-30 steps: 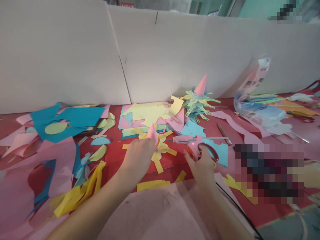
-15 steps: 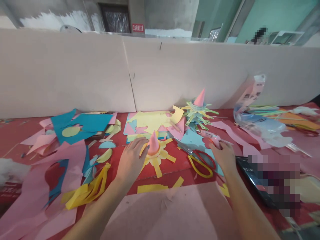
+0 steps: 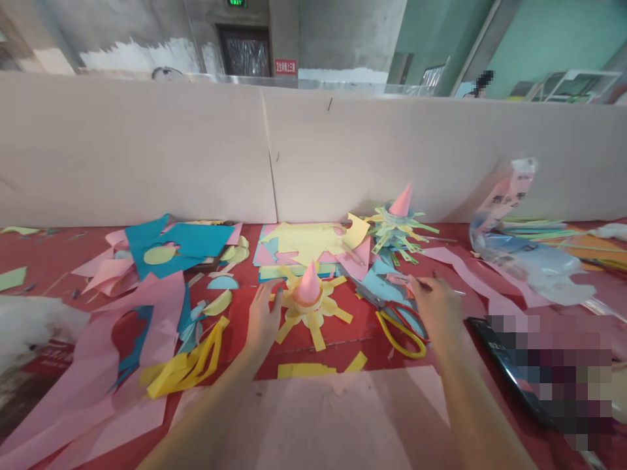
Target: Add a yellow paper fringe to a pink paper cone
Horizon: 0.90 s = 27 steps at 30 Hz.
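A pink paper cone (image 3: 309, 287) stands upright on a flower-like base (image 3: 313, 320) of yellow paper petals and strips on the red table. Close by its left side is my left hand (image 3: 264, 313), open, with thumb and fingers apart; I cannot tell whether the thumb touches a petal. My right hand (image 3: 435, 300) is closed round a pink glue gun (image 3: 399, 279), mostly hidden by the fingers, its thin stick poking out to the right. Scissors (image 3: 401, 326) with yellow and red handles lie just left of that hand, partly over light blue paper (image 3: 382, 282).
A second pink cone (image 3: 401, 202) with green and yellow strips stands behind, near the white partition (image 3: 171, 150). Paper scraps (image 3: 181, 241) and yellow strips (image 3: 191, 365) cover the left. A phone (image 3: 509, 372) and plastic bag (image 3: 533, 261) lie right. Pink paper (image 3: 343, 418) lies in front.
My left hand has drawn back left from the cone, showing more of the flower base. My right hand has shifted slightly nearer with the glue gun. The view has tilted up a little.
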Each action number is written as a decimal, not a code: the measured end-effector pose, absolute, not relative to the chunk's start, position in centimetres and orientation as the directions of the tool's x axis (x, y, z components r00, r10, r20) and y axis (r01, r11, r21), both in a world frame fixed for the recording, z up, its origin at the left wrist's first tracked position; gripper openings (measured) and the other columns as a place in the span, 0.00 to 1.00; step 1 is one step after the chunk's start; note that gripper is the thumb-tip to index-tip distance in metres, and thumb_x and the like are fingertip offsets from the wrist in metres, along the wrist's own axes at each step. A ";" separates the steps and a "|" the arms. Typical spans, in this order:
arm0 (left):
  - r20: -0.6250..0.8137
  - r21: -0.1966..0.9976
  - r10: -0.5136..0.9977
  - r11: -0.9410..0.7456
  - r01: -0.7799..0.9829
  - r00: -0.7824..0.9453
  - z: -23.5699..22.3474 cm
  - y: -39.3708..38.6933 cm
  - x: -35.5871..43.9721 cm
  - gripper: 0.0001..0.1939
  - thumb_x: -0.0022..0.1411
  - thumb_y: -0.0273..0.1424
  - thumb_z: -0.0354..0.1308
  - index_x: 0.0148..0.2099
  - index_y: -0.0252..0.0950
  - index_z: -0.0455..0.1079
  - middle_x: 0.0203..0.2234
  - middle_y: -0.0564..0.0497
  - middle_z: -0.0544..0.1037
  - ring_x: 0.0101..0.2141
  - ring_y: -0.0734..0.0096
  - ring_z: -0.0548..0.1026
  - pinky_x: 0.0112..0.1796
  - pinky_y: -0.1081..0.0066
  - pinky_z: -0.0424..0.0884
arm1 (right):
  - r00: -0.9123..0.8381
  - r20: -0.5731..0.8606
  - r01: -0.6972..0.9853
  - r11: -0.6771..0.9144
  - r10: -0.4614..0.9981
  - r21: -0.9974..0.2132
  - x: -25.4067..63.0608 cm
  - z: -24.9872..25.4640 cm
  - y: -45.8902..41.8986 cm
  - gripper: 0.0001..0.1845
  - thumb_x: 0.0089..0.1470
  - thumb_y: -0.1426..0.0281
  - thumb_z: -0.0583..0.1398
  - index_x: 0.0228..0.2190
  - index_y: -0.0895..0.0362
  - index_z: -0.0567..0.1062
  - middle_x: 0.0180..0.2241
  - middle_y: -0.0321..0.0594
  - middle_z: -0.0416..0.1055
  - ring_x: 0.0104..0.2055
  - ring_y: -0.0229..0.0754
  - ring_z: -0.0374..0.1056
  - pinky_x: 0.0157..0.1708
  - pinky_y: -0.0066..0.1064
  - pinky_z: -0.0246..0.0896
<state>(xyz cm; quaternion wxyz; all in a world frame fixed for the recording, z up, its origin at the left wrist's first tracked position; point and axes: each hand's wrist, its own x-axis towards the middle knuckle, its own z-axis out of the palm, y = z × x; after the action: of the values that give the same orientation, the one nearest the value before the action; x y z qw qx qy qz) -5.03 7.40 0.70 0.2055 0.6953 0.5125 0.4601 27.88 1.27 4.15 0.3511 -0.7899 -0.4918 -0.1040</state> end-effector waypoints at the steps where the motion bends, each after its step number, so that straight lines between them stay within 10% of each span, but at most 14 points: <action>1: 0.423 0.765 0.905 -0.386 0.515 0.050 0.6 7.4 -5.0 0.12 0.63 0.33 0.45 0.46 0.39 0.65 0.43 0.47 0.72 0.45 0.65 0.70 0.47 0.64 0.65 | 0.479 0.459 0.836 -0.230 0.748 -0.498 26.8 4.9 1.5 0.20 0.52 0.57 0.51 0.26 0.57 0.76 0.29 0.48 0.75 0.32 0.48 0.68 0.35 0.36 0.58; 6: 0.401 0.784 0.912 -0.390 0.482 0.085 0.4 7.4 -5.0 0.13 0.63 0.34 0.45 0.46 0.39 0.65 0.43 0.46 0.72 0.46 0.64 0.69 0.47 0.64 0.64 | 0.247 0.203 0.828 -0.098 0.947 -0.552 21.6 7.2 2.9 0.14 0.52 0.62 0.54 0.23 0.55 0.75 0.23 0.39 0.74 0.27 0.42 0.69 0.29 0.30 0.58; 12: 0.392 0.800 0.916 -0.387 0.460 0.088 0.3 7.7 -5.1 0.13 0.63 0.34 0.45 0.46 0.38 0.65 0.43 0.46 0.73 0.45 0.65 0.70 0.46 0.64 0.64 | -0.178 0.098 0.869 0.203 0.979 -0.451 19.2 5.3 4.2 0.20 0.46 0.76 0.59 0.43 0.51 0.72 0.46 0.40 0.68 0.45 0.41 0.67 0.41 0.28 0.58; 18: 0.397 0.792 0.913 -0.394 0.467 0.097 0.3 7.8 -5.0 0.12 0.63 0.33 0.45 0.46 0.38 0.65 0.42 0.46 0.73 0.46 0.65 0.69 0.47 0.63 0.64 | -0.060 0.036 0.906 0.070 0.998 -0.417 19.0 3.6 4.9 0.03 0.48 0.75 0.59 0.27 0.56 0.72 0.37 0.40 0.70 0.38 0.40 0.68 0.37 0.29 0.56; 27: 0.394 0.804 0.916 -0.385 0.452 0.080 0.2 7.6 -5.0 0.12 0.63 0.32 0.45 0.46 0.39 0.66 0.43 0.47 0.73 0.45 0.66 0.70 0.46 0.64 0.65 | 0.032 0.138 0.791 0.059 0.990 -0.609 19.5 5.4 5.0 0.07 0.57 0.66 0.49 0.29 0.53 0.65 0.25 0.34 0.71 0.27 0.38 0.67 0.29 0.28 0.57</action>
<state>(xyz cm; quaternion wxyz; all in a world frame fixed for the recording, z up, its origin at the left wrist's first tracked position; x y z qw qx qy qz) -5.04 7.61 0.23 0.2498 0.6911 0.4949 0.4637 19.53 5.00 5.40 0.2784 -0.6622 -0.6724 0.1785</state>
